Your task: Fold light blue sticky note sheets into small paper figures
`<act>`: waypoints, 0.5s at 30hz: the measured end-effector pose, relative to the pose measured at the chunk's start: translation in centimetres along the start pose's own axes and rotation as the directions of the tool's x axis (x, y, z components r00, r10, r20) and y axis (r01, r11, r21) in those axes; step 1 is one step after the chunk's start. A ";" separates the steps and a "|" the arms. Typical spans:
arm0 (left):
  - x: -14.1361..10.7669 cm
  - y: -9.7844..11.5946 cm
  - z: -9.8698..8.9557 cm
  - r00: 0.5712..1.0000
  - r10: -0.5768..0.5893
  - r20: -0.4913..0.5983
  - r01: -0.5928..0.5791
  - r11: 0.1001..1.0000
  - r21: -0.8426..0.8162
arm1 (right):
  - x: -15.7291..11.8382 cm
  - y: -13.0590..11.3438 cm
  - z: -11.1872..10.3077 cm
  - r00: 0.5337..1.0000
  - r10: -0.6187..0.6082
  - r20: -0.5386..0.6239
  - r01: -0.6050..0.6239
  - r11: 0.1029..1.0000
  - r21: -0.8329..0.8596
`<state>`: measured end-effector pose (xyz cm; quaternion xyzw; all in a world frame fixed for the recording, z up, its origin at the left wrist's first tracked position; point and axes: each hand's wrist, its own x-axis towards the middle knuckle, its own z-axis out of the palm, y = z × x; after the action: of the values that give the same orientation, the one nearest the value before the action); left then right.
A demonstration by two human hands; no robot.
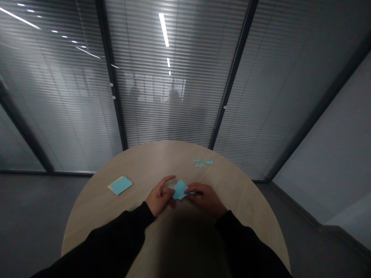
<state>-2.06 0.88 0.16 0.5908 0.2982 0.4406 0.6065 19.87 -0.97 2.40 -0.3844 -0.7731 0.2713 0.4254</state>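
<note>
Between my two hands is a small light-blue sheet of paper (180, 189), turned so that one corner points away from me. My left hand (160, 196) pinches its left corner with the thumb, while the index finger stretches out above it. On the right side, my right hand (204, 197) grips the sheet between thumb and fingers, and a bit of blue shows under those fingers. Farther back to the right lie several small folded blue paper pieces (199, 165). A stack of blue and yellowish paper sheets (121, 185) rests on the left.
All of this is on a round light-wood table (156, 158). Behind its far edge stands a glass partition with blinds (171, 127) and dark frames. A pale wall (327, 166) rises on the right, above the grey floor (37, 216).
</note>
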 end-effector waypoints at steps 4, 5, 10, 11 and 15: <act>-0.2 0.5 0.0 0.998 0.062 0.029 -0.064 0.995 0.079 | 0.1 0.0 -0.4 0.996 0.070 -0.054 -0.066 0.994 0.085; -0.2 0.5 0.0 0.997 0.063 0.033 -0.067 0.990 0.125 | 0.1 0.0 -0.4 0.994 0.087 -0.063 -0.079 0.990 0.117; 0.0 0.4 -0.4 0.996 0.074 -0.056 -0.051 0.936 0.348 | 0.1 0.2 0.0 0.990 0.128 -0.052 -0.114 0.972 0.204; 0.1 0.3 -0.5 0.993 0.103 -0.066 -0.071 0.923 0.377 | 0.1 0.2 0.0 0.992 0.120 -0.047 -0.109 0.976 0.190; 0.2 0.3 -0.9 0.976 0.209 -0.053 -0.159 0.864 0.478 | 0.2 -0.3 0.1 0.997 0.070 -0.042 -0.067 0.995 0.079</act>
<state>-2.82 1.40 0.34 0.7224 0.3695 0.4407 0.3838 19.59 -1.01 2.66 -0.3999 -0.7386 0.3067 0.4478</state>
